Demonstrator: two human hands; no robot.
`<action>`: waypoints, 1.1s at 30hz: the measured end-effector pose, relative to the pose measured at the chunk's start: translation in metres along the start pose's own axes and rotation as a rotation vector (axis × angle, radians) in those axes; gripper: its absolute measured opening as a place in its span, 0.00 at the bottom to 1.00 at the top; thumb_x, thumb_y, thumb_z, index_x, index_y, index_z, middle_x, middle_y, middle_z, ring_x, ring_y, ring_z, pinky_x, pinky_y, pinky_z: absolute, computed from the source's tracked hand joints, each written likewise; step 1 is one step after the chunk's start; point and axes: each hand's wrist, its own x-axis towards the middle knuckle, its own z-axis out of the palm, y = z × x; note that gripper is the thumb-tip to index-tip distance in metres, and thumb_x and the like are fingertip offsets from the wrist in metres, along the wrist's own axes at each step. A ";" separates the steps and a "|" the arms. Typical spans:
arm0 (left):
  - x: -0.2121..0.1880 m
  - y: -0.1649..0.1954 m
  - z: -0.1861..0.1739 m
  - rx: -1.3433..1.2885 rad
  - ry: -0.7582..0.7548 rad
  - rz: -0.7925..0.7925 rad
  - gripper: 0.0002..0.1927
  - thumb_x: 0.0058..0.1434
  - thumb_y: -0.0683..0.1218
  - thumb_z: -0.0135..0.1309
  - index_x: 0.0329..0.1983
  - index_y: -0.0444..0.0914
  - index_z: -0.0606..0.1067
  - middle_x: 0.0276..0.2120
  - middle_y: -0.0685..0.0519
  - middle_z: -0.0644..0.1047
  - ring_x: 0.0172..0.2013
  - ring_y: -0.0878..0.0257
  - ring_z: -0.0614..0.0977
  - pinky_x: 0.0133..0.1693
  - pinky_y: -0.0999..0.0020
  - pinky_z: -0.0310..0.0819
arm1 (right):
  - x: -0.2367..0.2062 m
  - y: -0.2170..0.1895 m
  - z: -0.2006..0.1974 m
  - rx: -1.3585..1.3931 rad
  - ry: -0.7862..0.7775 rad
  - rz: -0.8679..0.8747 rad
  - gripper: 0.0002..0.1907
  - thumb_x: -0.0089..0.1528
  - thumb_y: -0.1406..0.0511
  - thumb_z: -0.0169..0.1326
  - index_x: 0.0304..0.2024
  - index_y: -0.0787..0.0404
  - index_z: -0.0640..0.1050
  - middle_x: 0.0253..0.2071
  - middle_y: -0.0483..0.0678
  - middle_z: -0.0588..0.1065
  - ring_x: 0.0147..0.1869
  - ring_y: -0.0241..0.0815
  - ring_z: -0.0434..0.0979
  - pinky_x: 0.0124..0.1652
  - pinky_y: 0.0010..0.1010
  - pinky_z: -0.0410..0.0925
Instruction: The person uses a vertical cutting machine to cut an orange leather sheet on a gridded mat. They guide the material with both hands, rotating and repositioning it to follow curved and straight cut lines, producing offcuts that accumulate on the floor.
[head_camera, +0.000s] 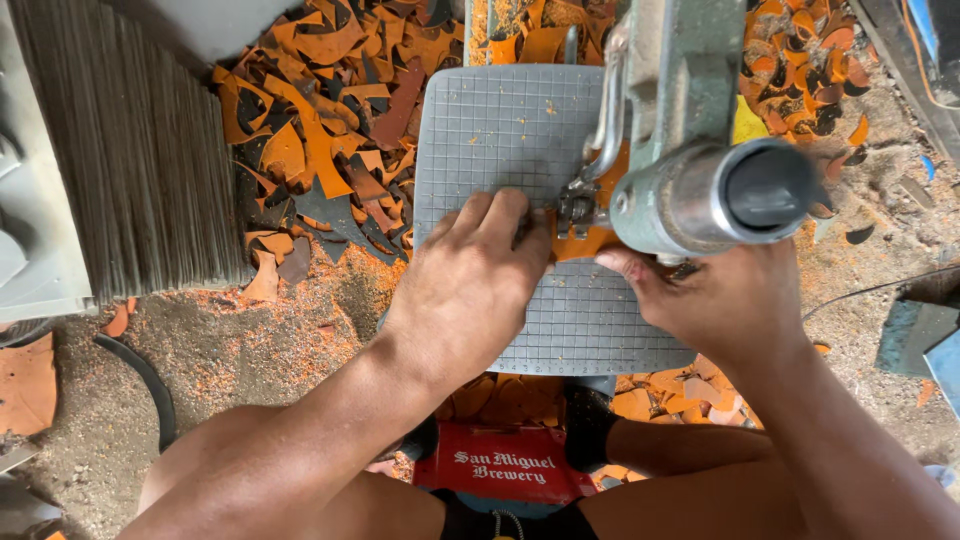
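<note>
A dusty floor (250, 350), strewn with orange sawdust, spreads under everything. A heap of orange and dark offcuts (320, 130) lies at the far left of the scene, with more scraps at the far right. A stack of thin grey sheets (140, 150) stands on edge at the left. In the middle sits a grey gridded work table (500, 130), and over its right part hangs the green-grey arm of a cutting machine (690, 120) with a round metal cylinder end facing the camera. A red crate (500, 470) sits below, near the person's knees.

The left hand (470, 290) lies flat on the table, fingers together, pressing an orange piece (580, 242) just beside the machine's blade guide. The right hand (720, 295) is curled at the piece's right edge, thumb on it; its other fingers are hidden under the machine.
</note>
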 end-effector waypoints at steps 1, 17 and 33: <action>0.001 0.000 0.000 -0.002 -0.005 -0.005 0.17 0.50 0.36 0.57 0.45 0.32 0.79 0.42 0.46 0.72 0.45 0.51 0.78 0.44 0.57 0.78 | 0.001 0.000 0.000 0.025 -0.002 0.011 0.18 0.57 0.56 0.72 0.39 0.59 0.81 0.39 0.48 0.80 0.41 0.48 0.81 0.41 0.40 0.73; 0.007 -0.006 0.002 -0.013 0.016 -0.008 0.13 0.57 0.40 0.61 0.46 0.32 0.80 0.43 0.45 0.73 0.46 0.51 0.78 0.48 0.54 0.76 | 0.003 0.007 0.005 0.008 0.028 -0.017 0.13 0.58 0.62 0.71 0.37 0.60 0.81 0.38 0.48 0.80 0.40 0.49 0.81 0.41 0.39 0.73; 0.015 -0.013 0.010 0.065 0.079 -0.040 0.16 0.60 0.39 0.60 0.52 0.34 0.78 0.48 0.44 0.73 0.49 0.49 0.78 0.50 0.53 0.76 | 0.005 0.024 0.013 -0.109 0.038 -0.119 0.10 0.54 0.67 0.68 0.37 0.58 0.82 0.40 0.50 0.80 0.41 0.50 0.81 0.42 0.41 0.74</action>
